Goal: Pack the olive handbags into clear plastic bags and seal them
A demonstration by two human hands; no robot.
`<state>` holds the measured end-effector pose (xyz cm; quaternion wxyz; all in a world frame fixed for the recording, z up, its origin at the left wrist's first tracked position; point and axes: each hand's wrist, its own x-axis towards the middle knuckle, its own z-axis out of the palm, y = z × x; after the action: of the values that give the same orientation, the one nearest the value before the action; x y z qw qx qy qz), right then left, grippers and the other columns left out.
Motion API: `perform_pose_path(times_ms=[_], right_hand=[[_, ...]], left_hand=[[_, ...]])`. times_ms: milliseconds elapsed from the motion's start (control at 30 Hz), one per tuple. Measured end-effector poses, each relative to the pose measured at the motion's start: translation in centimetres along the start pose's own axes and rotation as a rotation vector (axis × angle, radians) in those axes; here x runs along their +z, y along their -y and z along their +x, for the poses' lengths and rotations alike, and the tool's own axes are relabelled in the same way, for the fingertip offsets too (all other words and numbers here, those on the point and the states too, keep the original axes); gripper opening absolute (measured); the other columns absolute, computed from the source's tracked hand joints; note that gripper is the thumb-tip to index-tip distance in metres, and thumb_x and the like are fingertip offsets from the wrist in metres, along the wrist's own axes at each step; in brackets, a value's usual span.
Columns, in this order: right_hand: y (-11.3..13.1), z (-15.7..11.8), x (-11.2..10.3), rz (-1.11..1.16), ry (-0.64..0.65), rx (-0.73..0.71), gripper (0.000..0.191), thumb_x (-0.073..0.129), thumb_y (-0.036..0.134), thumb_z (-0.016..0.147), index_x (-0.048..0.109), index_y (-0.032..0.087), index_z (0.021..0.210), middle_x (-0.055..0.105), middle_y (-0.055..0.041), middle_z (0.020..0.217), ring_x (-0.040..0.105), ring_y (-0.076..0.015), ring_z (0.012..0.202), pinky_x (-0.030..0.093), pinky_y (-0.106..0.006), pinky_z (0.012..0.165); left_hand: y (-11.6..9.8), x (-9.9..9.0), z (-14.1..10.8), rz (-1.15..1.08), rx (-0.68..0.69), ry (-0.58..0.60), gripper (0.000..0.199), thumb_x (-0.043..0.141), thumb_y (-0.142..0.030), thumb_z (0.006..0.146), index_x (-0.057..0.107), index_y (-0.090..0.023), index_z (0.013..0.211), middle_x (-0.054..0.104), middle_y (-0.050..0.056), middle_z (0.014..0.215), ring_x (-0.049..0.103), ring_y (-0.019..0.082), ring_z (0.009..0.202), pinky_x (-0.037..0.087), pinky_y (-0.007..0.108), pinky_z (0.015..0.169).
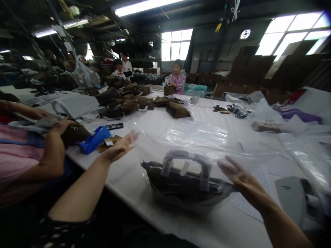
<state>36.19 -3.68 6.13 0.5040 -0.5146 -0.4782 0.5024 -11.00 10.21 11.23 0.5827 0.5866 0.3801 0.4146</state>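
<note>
The printed sheet and white tag show no readable text.

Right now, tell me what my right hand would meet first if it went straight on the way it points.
Your right hand would likely meet the shiny clear plastic first; depth is unclear, so it might brush the wrapped bag handle before that.

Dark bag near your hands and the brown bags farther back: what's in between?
In the head view, shiny clear plastic lies on the white table, between the dark bag and the brown bags.
</note>
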Motion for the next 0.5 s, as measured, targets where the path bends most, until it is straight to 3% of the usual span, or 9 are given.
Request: perform_pose_path(times_ms=[67, 133, 233, 333, 400, 500], right_hand=[[-1.6, 0.9, 0.2, -0.016, -0.119, 0.036, 0.057, 0.075, 0.049, 0.066, 0.061, 0.018, 0.113, 0.061, -0.0159, 0.115, 0.053, -0.0295, 0.113, 0.036, -0.046, 0.102], [-1.6, 2.7, -0.2, 0.026, -0.267, 0.043, 0.042, 0.072, 0.050, 0.069, 0.067, 0.016, 0.094, 0.067, -0.0141, 0.101, 0.060, -0.0275, 0.102, 0.040, -0.043, 0.100], [0.5, 6.8, -0.6, 0.170, -0.381, 0.049, 0.032, 0.071, 0.046, 0.070, 0.065, 0.017, 0.079, 0.069, -0.0104, 0.081, 0.066, -0.0250, 0.082, 0.051, -0.042, 0.087], [3.0, 9.6, -1.3, 0.243, -0.451, -0.071, 0.025, 0.071, 0.041, 0.069, 0.062, 0.018, 0.071, 0.067, -0.0066, 0.072, 0.067, -0.0226, 0.074, 0.054, -0.041, 0.082], [3.1, 9.2, -2.3, 0.186, -0.444, -0.144, 0.025, 0.070, 0.044, 0.069, 0.064, 0.020, 0.073, 0.066, -0.0057, 0.072, 0.066, -0.0224, 0.073, 0.055, -0.038, 0.079], [-0.6, 5.4, -3.5, -0.117, -0.159, -0.060, 0.032, 0.072, 0.050, 0.064, 0.069, 0.020, 0.072, 0.068, -0.0097, 0.076, 0.065, -0.0273, 0.075, 0.055, -0.038, 0.073]], left_hand=[[3.6, 2.1, 1.0, -0.169, -0.016, -0.003, 0.078, 0.080, -0.058, 0.050, 0.058, -0.019, 0.115, 0.049, 0.015, 0.132, 0.037, 0.030, 0.127, 0.035, 0.041, 0.099], [5.2, 4.2, 2.7, -0.292, -0.015, -0.100, 0.048, 0.075, -0.051, 0.063, 0.065, -0.014, 0.090, 0.064, 0.015, 0.110, 0.055, 0.027, 0.110, 0.040, 0.039, 0.096], [4.3, 5.6, 6.4, -0.358, -0.026, -0.219, 0.035, 0.066, -0.046, 0.076, 0.062, -0.011, 0.076, 0.068, 0.011, 0.082, 0.065, 0.021, 0.078, 0.049, 0.037, 0.081], [1.6, 4.9, 9.2, -0.335, 0.017, -0.211, 0.034, 0.056, -0.047, 0.083, 0.057, -0.014, 0.076, 0.067, 0.007, 0.076, 0.064, 0.018, 0.071, 0.051, 0.033, 0.072], [0.5, 4.0, 9.1, -0.266, 0.037, -0.145, 0.037, 0.052, -0.051, 0.084, 0.057, -0.016, 0.076, 0.067, 0.005, 0.074, 0.063, 0.016, 0.069, 0.050, 0.029, 0.070], [2.1, 3.2, 6.0, -0.072, -0.067, 0.069, 0.041, 0.057, -0.054, 0.079, 0.063, -0.015, 0.073, 0.067, 0.005, 0.069, 0.061, 0.016, 0.065, 0.047, 0.026, 0.067]])
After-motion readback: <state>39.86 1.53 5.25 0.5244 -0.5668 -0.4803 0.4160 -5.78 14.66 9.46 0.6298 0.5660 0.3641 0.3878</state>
